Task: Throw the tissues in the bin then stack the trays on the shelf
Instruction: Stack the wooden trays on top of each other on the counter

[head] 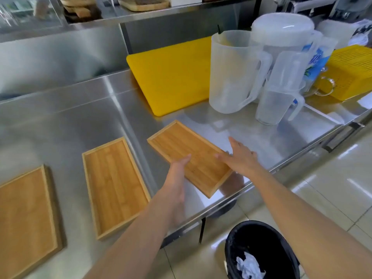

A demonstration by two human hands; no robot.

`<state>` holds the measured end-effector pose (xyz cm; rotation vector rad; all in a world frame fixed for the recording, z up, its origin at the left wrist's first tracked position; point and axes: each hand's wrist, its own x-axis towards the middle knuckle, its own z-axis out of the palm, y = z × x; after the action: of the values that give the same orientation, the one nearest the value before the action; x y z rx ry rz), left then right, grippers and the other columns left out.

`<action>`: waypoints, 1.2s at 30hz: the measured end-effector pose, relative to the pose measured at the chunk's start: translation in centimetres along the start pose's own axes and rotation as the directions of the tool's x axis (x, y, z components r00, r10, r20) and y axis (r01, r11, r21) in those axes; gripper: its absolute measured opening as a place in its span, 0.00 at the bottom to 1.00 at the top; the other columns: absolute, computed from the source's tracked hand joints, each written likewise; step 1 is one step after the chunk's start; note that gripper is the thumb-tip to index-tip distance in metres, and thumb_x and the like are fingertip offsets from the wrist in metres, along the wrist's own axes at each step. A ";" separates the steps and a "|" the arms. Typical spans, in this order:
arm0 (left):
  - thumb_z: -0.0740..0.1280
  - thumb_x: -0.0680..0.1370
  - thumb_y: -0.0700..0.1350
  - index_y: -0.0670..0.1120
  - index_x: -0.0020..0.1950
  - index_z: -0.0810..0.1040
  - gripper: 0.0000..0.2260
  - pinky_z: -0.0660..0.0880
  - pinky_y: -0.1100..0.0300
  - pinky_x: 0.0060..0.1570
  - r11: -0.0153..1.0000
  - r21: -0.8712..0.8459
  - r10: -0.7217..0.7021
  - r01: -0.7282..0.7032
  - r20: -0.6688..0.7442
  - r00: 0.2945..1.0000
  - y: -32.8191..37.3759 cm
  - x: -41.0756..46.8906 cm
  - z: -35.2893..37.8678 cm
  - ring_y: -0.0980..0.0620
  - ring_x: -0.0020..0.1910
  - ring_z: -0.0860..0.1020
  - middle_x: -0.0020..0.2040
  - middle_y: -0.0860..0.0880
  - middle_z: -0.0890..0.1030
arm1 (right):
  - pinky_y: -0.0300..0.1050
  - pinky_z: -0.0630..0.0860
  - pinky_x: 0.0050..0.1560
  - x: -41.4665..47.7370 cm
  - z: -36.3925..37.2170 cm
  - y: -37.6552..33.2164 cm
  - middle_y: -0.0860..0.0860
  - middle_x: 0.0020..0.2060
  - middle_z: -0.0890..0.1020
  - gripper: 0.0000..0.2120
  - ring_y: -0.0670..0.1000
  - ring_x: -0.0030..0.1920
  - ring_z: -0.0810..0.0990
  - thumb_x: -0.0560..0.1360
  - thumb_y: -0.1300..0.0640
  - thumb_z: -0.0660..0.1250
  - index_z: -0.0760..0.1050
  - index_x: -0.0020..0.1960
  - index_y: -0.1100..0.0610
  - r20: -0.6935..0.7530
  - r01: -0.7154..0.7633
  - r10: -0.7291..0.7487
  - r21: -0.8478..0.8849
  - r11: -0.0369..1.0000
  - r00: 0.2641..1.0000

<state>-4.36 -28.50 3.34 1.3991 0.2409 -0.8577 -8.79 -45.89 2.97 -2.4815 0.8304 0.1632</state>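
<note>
Three empty bamboo trays lie on the steel counter (60,121). The right tray (181,146) sits at an angle near the counter's front edge. My left hand (178,170) is at its near left side and my right hand (239,156) at its right side, fingers spread; whether they grip it I cannot tell. The middle tray (114,184) and the left tray (26,218) lie untouched. Crumpled white tissues (249,266) rest inside the black bin (259,240) on the floor below the counter edge.
A yellow cutting board (171,75) leans behind the right tray. Clear plastic jugs (231,71) and a yellow basket (350,71) crowd the back right. A steel shelf (141,13) with wooden boards runs above the counter. Tiled floor lies to the right.
</note>
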 end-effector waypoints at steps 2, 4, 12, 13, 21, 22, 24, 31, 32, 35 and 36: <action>0.68 0.69 0.56 0.52 0.64 0.70 0.25 0.57 0.43 0.72 0.997 -0.072 -0.043 0.040 -0.034 0.999 -0.2 0.5 0.5 0.45 0.70 0.66 0.70 0.48 0.70 | 0.58 0.57 0.71 0.1 0.4 0.2 0.54 0.73 0.62 0.37 0.57 0.72 0.63 0.73 0.38 0.60 0.49 0.75 0.51 0.118 -0.026 0.012 0.118 0.993 0.993; 0.67 0.71 0.54 0.51 0.61 0.71 0.20 0.58 0.46 0.71 0.989 -0.120 -0.095 0.087 -0.063 0.993 -0.2 0.7 0.7 0.45 0.65 0.71 0.66 0.46 0.74 | 0.57 0.60 0.71 0.1 1.0 0.2 0.53 0.73 0.64 0.37 0.57 0.71 0.64 0.74 0.41 0.62 0.50 0.75 0.53 0.185 -0.040 0.001 0.208 0.977 0.983; 0.66 0.73 0.50 0.53 0.67 0.66 0.23 0.75 0.48 0.30 0.954 -0.106 -0.296 0.281 -0.163 0.941 0.2 0.8 1.9 0.42 0.47 0.75 0.59 0.46 0.75 | 0.56 0.69 0.64 0.6 1.7 0.1 0.55 0.66 0.70 0.28 0.58 0.64 0.70 0.73 0.44 0.64 0.62 0.68 0.56 0.181 -0.160 0.109 0.302 0.940 0.977; 0.67 0.72 0.50 0.53 0.67 0.65 0.24 0.73 0.49 0.31 0.954 -0.092 -0.298 0.285 -0.210 0.931 0.0 1.0 1.7 0.43 0.48 0.75 0.61 0.46 0.74 | 0.54 0.70 0.62 0.7 1.8 0.2 0.55 0.65 0.70 0.28 0.58 0.62 0.71 0.73 0.44 0.63 0.63 0.67 0.57 0.187 -0.168 0.114 0.305 0.937 0.976; 0.61 0.79 0.49 0.44 0.66 0.67 0.18 0.76 0.48 0.52 0.985 0.059 -0.134 0.164 -0.339 0.931 -2.0 1.8 1.2 0.43 0.55 0.76 0.59 0.43 0.78 | 0.48 0.72 0.49 0.7 2.5 -0.1 0.54 0.50 0.75 0.18 0.54 0.49 0.74 0.77 0.46 0.58 0.69 0.57 0.60 0.227 -0.141 0.053 0.396 0.907 0.973; 0.59 0.80 0.49 0.43 0.68 0.66 0.19 0.73 0.47 0.58 0.987 0.085 -0.099 0.138 -0.360 0.928 -2.2 1.9 1.2 0.43 0.57 0.75 0.59 0.44 0.77 | 0.48 0.73 0.49 0.5 2.7 -0.3 0.54 0.48 0.75 0.17 0.54 0.48 0.75 0.78 0.47 0.56 0.69 0.56 0.60 0.195 -0.104 0.035 0.356 0.929 0.980; 0.56 0.81 0.50 0.41 0.72 0.62 0.21 0.68 0.49 0.62 0.985 0.140 -0.037 0.103 -0.412 0.911 -2.5 1.8 1.2 0.44 0.58 0.73 0.58 0.45 0.77 | 0.47 0.71 0.49 0.1 2.7 -0.5 0.54 0.45 0.74 0.17 0.53 0.46 0.74 0.80 0.48 0.52 0.70 0.55 0.61 0.152 -0.055 0.009 0.301 0.952 0.988; 0.55 0.82 0.50 0.41 0.65 0.69 0.18 0.71 0.57 0.42 0.982 0.182 0.144 -0.060 -0.494 0.858 -1.3 -1.1 -2.7 0.53 0.39 0.73 0.41 0.50 0.75 | 0.46 0.69 0.44 -0.7 3.1 -4.3 0.52 0.39 0.73 0.16 0.53 0.43 0.74 0.80 0.48 0.50 0.68 0.46 0.59 0.152 0.110 -0.154 0.266 0.958 0.976; 0.56 0.82 0.50 0.43 0.62 0.71 0.15 0.70 0.58 0.38 0.979 0.184 0.173 -0.093 -0.484 0.858 -1.0 -1.3 -3.0 0.54 0.37 0.72 0.39 0.51 0.75 | 0.46 0.68 0.43 -0.8 3.1 -4.7 0.52 0.39 0.73 0.16 0.54 0.43 0.74 0.80 0.48 0.49 0.68 0.46 0.59 0.133 0.139 -0.176 0.252 0.958 0.975; 0.57 0.81 0.49 0.43 0.62 0.72 0.13 0.69 0.61 0.35 0.957 0.249 0.250 -0.146 -0.463 0.850 -0.1 -1.8 -3.6 0.56 0.37 0.73 0.40 0.53 0.75 | 0.46 0.67 0.43 -0.9 3.0 -4.8 0.54 0.40 0.74 0.17 0.54 0.42 0.73 0.81 0.49 0.49 0.69 0.47 0.60 0.105 0.218 -0.242 0.200 0.955 0.965; 0.58 0.81 0.48 0.43 0.61 0.73 0.13 0.69 0.62 0.34 0.947 0.270 0.285 -0.171 -0.470 0.835 0.3 -2.3 -3.9 0.56 0.38 0.74 0.40 0.53 0.76 | 0.47 0.67 0.42 -1.0 3.1 -5.1 0.54 0.40 0.73 0.17 0.54 0.41 0.73 0.81 0.49 0.48 0.69 0.46 0.60 0.102 0.250 -0.270 0.177 0.952 0.957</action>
<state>-4.43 -24.05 4.21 1.8093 0.3766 -0.3055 -6.43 -40.31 2.79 -2.3713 0.4395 0.1492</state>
